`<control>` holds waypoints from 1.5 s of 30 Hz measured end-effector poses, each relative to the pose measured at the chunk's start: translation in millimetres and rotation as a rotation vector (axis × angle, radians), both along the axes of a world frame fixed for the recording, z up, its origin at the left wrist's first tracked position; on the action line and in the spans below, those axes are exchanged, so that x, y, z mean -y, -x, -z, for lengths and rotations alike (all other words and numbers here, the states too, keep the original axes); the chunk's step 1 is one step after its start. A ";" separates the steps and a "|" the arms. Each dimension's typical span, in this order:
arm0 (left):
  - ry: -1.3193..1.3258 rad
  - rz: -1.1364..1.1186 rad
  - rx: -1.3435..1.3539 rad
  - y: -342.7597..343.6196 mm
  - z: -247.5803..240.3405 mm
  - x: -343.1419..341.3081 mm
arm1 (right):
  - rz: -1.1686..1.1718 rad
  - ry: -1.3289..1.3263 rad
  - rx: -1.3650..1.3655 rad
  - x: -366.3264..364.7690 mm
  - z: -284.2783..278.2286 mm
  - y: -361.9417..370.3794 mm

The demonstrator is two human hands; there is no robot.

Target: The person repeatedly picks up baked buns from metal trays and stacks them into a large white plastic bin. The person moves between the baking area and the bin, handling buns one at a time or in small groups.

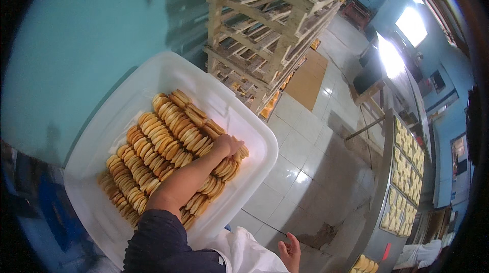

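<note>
A large white plastic bin holds several long rows of round golden-brown biscuits, most standing on edge and packed against one another. My left arm reaches across the rows. At the right end of the row nearest the bin's right wall, my left hand has its fingers curled down around biscuits; the fingertips are partly hidden. Outside the bin, low in the picture, my right hand holds nothing, with its fingers apart beside my white apron.
A slatted wooden rack with baked goods low down stands beyond the bin, against the teal wall. Flat cardboard lies on the tiled floor. On the right, a long table carries trays of pale pieces; a person in white is behind it.
</note>
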State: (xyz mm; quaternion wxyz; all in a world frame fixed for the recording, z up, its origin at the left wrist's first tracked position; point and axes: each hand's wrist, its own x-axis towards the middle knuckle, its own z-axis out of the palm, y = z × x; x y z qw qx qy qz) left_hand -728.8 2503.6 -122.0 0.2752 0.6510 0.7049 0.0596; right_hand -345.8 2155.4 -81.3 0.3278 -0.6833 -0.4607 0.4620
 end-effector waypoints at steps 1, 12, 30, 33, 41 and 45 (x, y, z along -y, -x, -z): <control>0.013 0.084 0.020 4.2 -0.5 0.8 | -0.016 -0.003 0.026 2.1 0.7 2.8; -0.147 -0.053 -0.407 -6.1 15.6 37.6 | 0.040 0.040 0.228 90.5 4.5 -19.9; -0.630 0.801 0.671 -340.0 -51.9 270.3 | 0.947 0.234 0.047 509.5 38.2 -111.8; -0.339 0.994 0.673 -464.8 -35.9 433.5 | 1.178 0.113 0.093 550.3 31.9 -127.3; 0.145 1.512 0.715 -737.9 -31.4 659.9 | 1.136 0.106 0.321 592.4 29.9 -202.3; -0.021 1.783 0.673 -901.2 -12.0 727.9 | 1.118 0.015 0.548 598.6 15.7 -283.1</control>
